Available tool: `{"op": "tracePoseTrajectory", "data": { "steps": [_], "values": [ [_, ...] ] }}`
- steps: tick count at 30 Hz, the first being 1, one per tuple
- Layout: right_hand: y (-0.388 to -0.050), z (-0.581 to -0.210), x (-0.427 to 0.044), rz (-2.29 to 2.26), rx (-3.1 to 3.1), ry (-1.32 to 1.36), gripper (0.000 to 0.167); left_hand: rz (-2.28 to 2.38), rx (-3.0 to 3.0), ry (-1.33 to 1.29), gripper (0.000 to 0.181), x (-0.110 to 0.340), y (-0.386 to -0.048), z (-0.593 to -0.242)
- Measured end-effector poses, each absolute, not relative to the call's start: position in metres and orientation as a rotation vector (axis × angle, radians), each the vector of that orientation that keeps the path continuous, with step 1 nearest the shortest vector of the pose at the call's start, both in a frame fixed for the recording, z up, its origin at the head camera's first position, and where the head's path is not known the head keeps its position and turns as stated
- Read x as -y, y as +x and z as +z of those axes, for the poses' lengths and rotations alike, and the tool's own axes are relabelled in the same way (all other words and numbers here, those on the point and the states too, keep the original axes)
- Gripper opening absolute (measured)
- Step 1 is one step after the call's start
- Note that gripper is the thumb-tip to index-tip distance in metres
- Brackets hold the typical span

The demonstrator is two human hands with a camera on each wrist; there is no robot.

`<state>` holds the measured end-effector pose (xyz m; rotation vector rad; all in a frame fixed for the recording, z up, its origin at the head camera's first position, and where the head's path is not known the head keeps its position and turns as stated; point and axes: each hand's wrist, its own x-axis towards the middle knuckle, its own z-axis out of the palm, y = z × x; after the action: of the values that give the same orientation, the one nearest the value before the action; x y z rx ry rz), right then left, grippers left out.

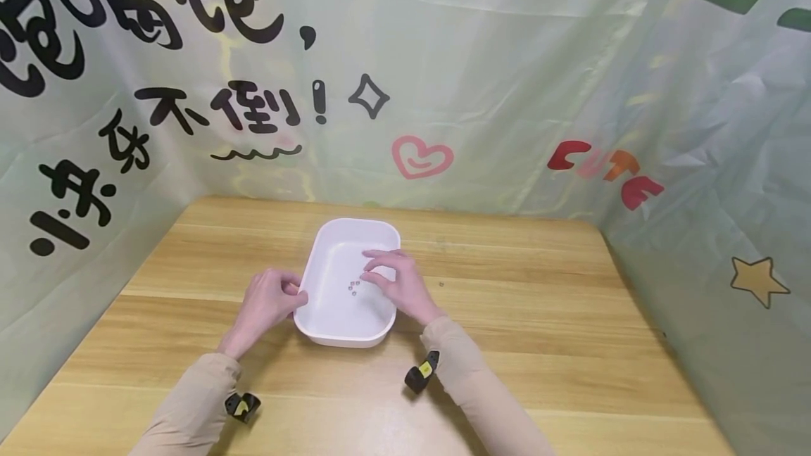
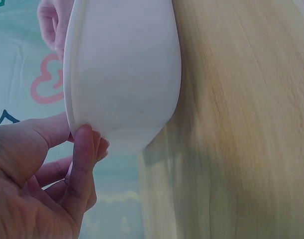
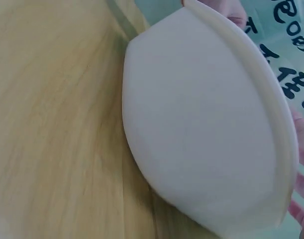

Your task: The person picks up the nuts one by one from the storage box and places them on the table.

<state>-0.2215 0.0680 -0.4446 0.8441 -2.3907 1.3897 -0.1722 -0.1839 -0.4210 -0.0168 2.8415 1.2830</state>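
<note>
A white plastic tub [image 1: 347, 335] stands on the wooden table, with several tiny clear bead-like bits [image 1: 353, 288] on its floor. My left hand [image 1: 271, 301] pinches the tub's left rim between thumb and fingers; in the left wrist view that hand [image 2: 52, 174] grips the rim's edge. Above the tub's right side hovers my right hand [image 1: 395, 280], its fingers bent and parted, with nothing visible between them. The right wrist view shows mostly the tub's outer wall [image 3: 201, 114], with fingers [image 3: 303, 186] of the right hand at the edge.
One more tiny bit [image 1: 441, 284] lies on the wooden table [image 1: 538, 343] to the right of the tub. Printed cloth [image 1: 494, 76] hangs behind the table and at both sides. Each sleeve carries a small black wrist device [image 1: 421, 371].
</note>
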Motion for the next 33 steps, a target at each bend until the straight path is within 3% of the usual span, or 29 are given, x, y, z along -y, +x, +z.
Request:
{"op": "tracePoseTrajectory", "data": {
  "steps": [10, 17, 33],
  "values": [
    [-0.219, -0.460, -0.107, 1.763, 2.247, 0.606, 0.013, 1.287, -2.834, -0.022, 0.026, 0.185, -0.172, -0.424],
    [-0.201, -0.447, -0.143, 1.677, 2.315, 0.484, 0.016, 1.299, -2.826, -0.018, 0.027, 0.183, -0.171, -0.423],
    [-0.212, -0.490, -0.200, 1.637, 2.365, 0.296, 0.018, 1.264, -2.863, 0.001, 0.027, 0.184, -0.173, -0.422]
  ]
}}
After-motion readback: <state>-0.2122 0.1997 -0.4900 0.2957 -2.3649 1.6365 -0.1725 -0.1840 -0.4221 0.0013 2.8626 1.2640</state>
